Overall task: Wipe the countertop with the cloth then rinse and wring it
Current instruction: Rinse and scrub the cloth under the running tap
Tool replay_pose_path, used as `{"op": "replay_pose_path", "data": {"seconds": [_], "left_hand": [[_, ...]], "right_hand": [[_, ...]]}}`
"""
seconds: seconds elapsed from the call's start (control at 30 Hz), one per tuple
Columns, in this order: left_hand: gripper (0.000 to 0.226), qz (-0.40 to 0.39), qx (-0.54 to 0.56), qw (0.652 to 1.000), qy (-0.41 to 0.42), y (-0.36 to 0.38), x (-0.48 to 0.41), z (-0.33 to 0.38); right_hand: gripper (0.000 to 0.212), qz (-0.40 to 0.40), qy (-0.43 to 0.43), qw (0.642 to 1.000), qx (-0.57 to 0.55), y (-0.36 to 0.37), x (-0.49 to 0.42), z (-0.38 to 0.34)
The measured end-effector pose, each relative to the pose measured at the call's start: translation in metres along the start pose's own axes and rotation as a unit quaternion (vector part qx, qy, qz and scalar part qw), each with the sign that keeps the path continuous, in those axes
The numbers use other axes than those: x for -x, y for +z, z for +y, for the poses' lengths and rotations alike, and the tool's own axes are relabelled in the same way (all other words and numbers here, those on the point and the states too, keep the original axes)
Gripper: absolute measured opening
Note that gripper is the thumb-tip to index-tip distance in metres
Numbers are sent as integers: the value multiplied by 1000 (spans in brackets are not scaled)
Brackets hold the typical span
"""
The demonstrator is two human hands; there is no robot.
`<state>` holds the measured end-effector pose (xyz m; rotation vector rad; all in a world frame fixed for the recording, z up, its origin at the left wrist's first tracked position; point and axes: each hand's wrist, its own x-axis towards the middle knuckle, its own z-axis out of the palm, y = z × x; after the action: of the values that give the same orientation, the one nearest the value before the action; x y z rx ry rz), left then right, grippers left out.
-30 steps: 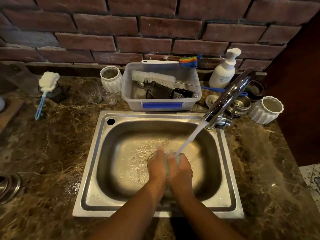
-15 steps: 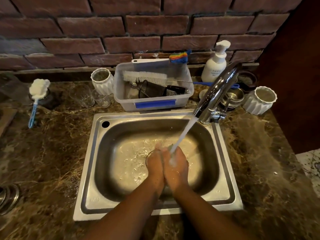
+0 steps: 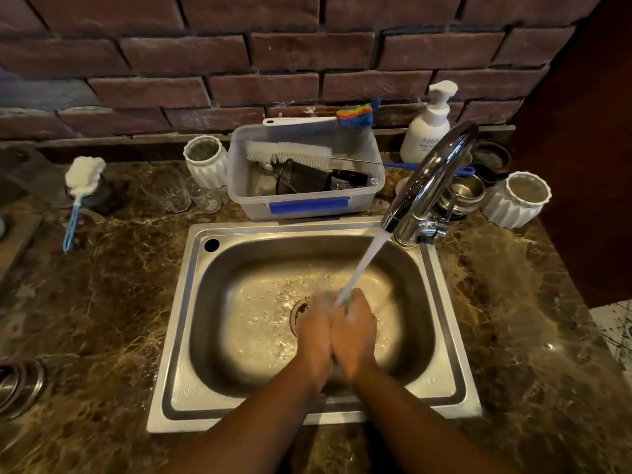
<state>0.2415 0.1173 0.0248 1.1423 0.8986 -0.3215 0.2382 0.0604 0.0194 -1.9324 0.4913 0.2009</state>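
Two hands are pressing together low in the sink (image 3: 191,391), the left hand (image 3: 314,331) and the right hand (image 3: 354,331) lying palm against palm just beside the drain (image 3: 297,313), while the stream (image 3: 366,265) from the faucet (image 3: 431,179) is striking them at the fingertips. No cloth is showing anywhere in view. If it is being rinsed, it is lying hidden between the palms, so I cannot tell whether either hand is grasping it or merely rubbing against the other. Judging this to be the rinse, it is going best if the hands are keeping whatever they hold directly under the stream, kneading and opening it so water is running through every fold. They are also doing well to stay deep in the basin, so spray is not landing back on the wet tabletop (image 3: 102,319). Wringing is calling for a firm twist over the drain once the runoff is looking clear. Compared with a second ago, the pale gap between the fingertips is now closing up; compared with half a second ago, the hands are keeping nearly the same spot under the water.
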Motion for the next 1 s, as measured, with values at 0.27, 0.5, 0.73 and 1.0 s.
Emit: {"op": "replay_pose_path", "data": {"seconds": [0.27,0.5,0.73,1.0], "left_hand": [[45,38,-94,994,39,0,-13,17],[48,-19,-17,1000,0,6,9,7],[38,33,-29,998,39,-6,-6,17],[19,-63,-12,997,30,-3,11,-3]], "right_hand": [[19,-23,49,998,-25,-1,-3,-4],[28,-5,71,994,-86,-7,-17,-6],[20,-13,75,991,-107,4,5,-5],[13,-49,85,994,-51,-6,-28,-5]]}}
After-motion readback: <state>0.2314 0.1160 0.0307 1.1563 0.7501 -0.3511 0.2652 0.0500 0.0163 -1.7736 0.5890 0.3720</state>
